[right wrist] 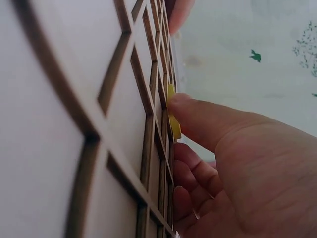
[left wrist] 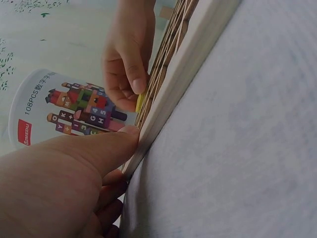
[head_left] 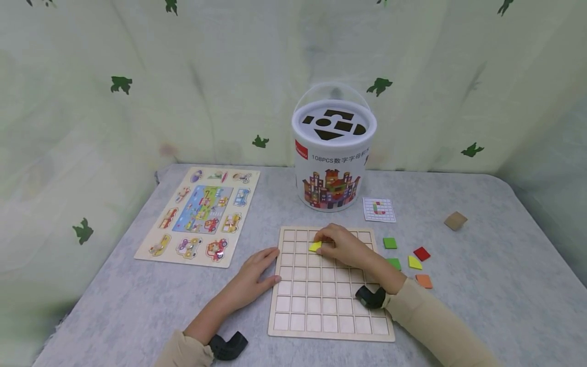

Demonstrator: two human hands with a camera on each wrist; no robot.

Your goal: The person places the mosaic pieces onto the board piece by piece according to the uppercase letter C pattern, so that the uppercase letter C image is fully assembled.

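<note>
A yellow tile with a curved edge lies between the thumb and fingers of my right hand, which pinches it right at the upper part of the wooden grid board. The right wrist view shows the thumb pressed against the yellow piece, close over the grid's raised ribs. My left hand rests against the board's left edge with fingers extended. In the left wrist view its thumb touches that edge.
Right of the board lie green, red, yellow and orange tiles. Behind stand a pattern card and a white bucket. A picture puzzle lies left; a brown piece lies far right.
</note>
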